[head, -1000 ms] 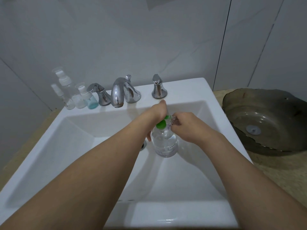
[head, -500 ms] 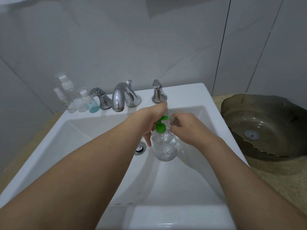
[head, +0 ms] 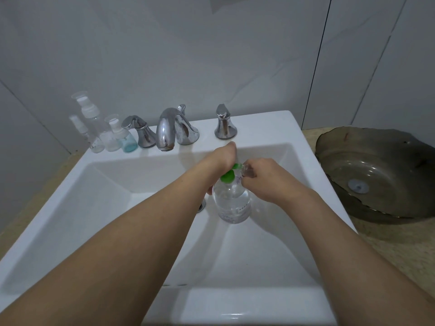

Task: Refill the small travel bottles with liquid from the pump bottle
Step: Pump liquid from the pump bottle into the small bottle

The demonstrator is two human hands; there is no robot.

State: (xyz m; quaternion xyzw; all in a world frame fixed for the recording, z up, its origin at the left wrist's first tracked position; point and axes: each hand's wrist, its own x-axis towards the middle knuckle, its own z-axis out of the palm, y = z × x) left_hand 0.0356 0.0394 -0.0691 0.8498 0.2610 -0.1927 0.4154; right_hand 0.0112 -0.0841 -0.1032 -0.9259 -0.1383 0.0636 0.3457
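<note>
A small clear travel bottle (head: 247, 171) is pinched in the curled fingers of the right hand (head: 268, 182), its mouth held right at the green nozzle of the pump bottle (head: 233, 203). The green pump head (head: 227, 176) is pressed from above by the left hand (head: 221, 158); how its fingers lie is hidden behind the wrist, so that grip cannot be told. The pump bottle is seen upright inside the white sink (head: 146, 198), just right of the drain (head: 201, 205), clear liquid inside; small print is carried on its label, too fine to be read. At the sink's back left corner, three more travel bottles (head: 106, 135) are lined up beside the chrome faucet (head: 169, 132), the nearest one tinted blue. Right of the sink, a dark glass basin (head: 376, 172) is set on the speckled counter (head: 400, 255).
</note>
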